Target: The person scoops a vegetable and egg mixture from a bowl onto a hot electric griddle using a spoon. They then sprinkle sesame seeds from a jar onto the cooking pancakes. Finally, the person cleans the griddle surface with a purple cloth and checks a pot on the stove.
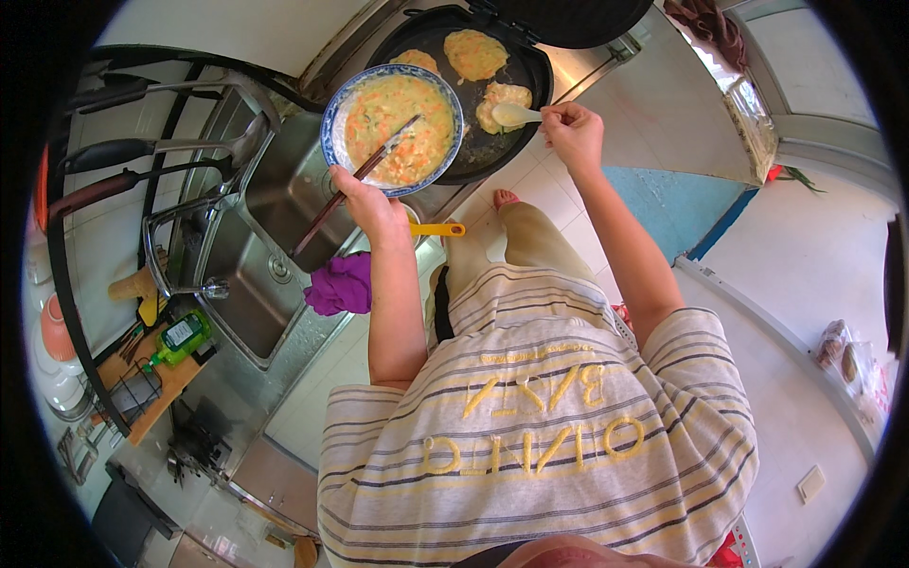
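Observation:
My left hand (373, 209) grips the rim of a blue-and-white bowl (334, 113), tilted partly over a black electric griddle (543, 78). Batter (419, 121) with orange and green bits lies in the bowl. A pair of brown chopsticks (330, 202) leans in it, across the rim beside my left thumb. In my right hand (574, 135) is the handle of a white spoon (513, 114). The spoon's bowl rests over a lump of batter (504, 94) on the griddle. A flatter pancake (476, 55) lies farther back, and another (417, 60) is partly hidden behind the bowl's rim.
The griddle's raised lid (582, 18) stands at the back. Left of me is a double steel sink (245, 298) with a faucet (160, 248), a purple cloth (341, 284) and a yellow handle (438, 229) nearby. Ladles (121, 153) hang from a black rack; a green soap bottle (181, 337) stands below.

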A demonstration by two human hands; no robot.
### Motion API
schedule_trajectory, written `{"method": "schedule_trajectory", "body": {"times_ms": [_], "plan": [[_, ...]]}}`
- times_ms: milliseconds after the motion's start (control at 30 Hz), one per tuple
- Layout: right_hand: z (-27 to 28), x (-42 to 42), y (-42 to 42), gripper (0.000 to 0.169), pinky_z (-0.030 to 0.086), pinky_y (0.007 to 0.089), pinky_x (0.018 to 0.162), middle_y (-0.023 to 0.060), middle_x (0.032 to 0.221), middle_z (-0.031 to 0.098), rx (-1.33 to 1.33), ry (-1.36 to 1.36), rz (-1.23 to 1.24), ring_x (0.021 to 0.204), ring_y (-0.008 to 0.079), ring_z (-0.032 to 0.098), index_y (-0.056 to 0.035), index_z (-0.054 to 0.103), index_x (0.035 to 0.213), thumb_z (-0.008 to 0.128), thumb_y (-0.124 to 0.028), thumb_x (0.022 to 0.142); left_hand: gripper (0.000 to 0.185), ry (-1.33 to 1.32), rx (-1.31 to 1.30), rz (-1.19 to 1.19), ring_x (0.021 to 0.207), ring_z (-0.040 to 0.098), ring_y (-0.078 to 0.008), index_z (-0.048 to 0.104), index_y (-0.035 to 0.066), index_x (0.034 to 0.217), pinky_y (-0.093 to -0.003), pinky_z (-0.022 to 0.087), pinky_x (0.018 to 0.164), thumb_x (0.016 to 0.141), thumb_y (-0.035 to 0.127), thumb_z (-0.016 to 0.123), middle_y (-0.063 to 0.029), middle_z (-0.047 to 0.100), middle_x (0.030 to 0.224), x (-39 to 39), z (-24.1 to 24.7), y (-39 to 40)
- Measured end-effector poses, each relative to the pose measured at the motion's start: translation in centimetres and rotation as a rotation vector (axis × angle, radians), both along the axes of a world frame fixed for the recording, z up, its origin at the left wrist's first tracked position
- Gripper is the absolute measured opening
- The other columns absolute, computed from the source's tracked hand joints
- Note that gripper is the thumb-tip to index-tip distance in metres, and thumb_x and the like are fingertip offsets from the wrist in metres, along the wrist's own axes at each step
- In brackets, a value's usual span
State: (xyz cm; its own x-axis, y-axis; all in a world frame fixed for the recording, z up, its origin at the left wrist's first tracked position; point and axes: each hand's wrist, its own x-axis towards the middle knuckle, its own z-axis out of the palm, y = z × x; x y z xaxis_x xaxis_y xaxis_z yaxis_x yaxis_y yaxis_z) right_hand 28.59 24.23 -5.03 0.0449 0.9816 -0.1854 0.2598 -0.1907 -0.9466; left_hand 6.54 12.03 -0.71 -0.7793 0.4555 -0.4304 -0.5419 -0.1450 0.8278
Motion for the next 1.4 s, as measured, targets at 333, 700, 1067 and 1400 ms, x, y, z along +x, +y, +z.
{"method": "schedule_trajectory", "body": {"times_ms": [333, 700, 1067, 1400], "plan": [[0.9, 1.7, 0.5, 0.012, 0.047, 0.0243, 0.052, 0.0063, 0.059, 0.064, 0.187, -0.185, 0.057, 0.051, 0.0095, 0.058, 0.0039, 0.069, 0.080, 0.063, -0.007, 0.078, 0.061, -0.013, 0.003, 0.042, 0.123, 0.049, -0.0290, 0.038, -0.002, 0.136, -0.0407, 0.041, 0.101, 0.099, 0.046, 0.033, -0.0157, 0.045, 0.137, -0.3, 0.2, -0.3], [0.3, 1.8, 2.6, 0.004, 0.045, 0.0262, 0.050, 0.0092, 0.056, 0.059, 0.434, -0.238, -0.063, 0.048, 0.0166, 0.057, -0.0036, 0.068, 0.077, 0.067, -0.008, 0.076, 0.059, 0.020, -0.002, 0.082, 0.126, 0.046, -0.0321, 0.039, 0.003, 0.138, -0.0475, 0.041, 0.102, 0.099, 0.046, 0.030, -0.0139, 0.044, 0.140, -1.3, -0.5, -1.1], [0.0, 1.7, -0.4, 0.024, 0.042, 0.0361, 0.045, 0.0070, 0.059, 0.050, 0.943, -0.581, 0.221, 0.050, 0.0258, 0.053, -0.0081, 0.048, 0.063, 0.068, -0.007, 0.077, 0.058, 0.008, 0.001, 0.073, 0.127, 0.045, -0.0327, 0.039, 0.003, 0.138, -0.0473, 0.040, 0.103, 0.099, 0.044, 0.029, -0.0144, 0.042, 0.142, -1.7, -1.2, -2.6], [-0.1, -1.0, 0.1, 0.012, 0.045, 0.0339, 0.046, 0.0055, 0.061, 0.052, 0.990, -0.568, 0.203, 0.054, 0.0236, 0.057, -0.0094, 0.057, 0.073, 0.068, -0.007, 0.076, 0.061, -0.029, -0.002, 0.087, 0.123, 0.049, -0.0309, 0.039, -0.001, 0.136, -0.0431, 0.043, 0.100, 0.098, 0.046, 0.035, -0.0163, 0.046, 0.137, -1.7, -0.2, -2.7]]}}
